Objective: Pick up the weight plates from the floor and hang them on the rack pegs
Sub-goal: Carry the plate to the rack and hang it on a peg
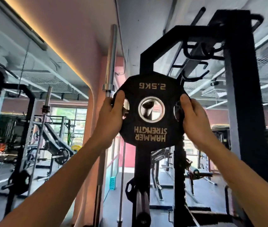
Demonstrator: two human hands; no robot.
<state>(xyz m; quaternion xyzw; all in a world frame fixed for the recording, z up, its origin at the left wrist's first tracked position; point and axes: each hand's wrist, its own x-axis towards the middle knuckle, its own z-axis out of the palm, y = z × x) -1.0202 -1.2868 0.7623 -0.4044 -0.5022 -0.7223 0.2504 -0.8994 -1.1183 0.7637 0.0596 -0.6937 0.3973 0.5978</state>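
A black 2.5 kg weight plate (151, 89) with gold lettering, upside down, is held up in front of the black rack upright (144, 63). My left hand (112, 117) grips its left edge, thumb on the face beside the left grip hole. My right hand (193, 117) grips the right edge the same way. Through the plate's steel-ringed centre hole I see the tip of a rack peg (147, 107). A lower peg (142, 205) sticks out toward me below, with another black plate (130, 185) on it.
A steel barbell (111, 63) stands upright just left of the rack. A thick black post (243, 104) rises on the right. Other racks, benches and a loaded bar fill the gym floor at the left (22, 179).
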